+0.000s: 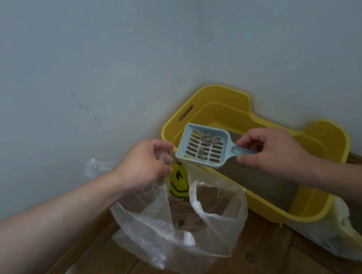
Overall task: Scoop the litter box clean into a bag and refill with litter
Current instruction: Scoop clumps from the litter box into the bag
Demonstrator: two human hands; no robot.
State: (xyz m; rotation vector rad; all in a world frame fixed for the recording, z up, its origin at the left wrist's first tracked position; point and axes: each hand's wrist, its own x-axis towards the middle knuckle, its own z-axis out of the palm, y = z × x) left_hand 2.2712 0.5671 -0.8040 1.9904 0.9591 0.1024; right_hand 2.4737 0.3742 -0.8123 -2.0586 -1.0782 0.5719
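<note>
Now scoop (204, 148) holds clumps (208, 138); litter box (300, 210) holds litter (257, 182).

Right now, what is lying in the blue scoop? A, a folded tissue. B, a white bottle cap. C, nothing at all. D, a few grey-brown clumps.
D: several grey-brown clumps lie on the slotted floor of the scoop, which the right hand holds by its handle, while the left hand grips the plastic bag.
</note>
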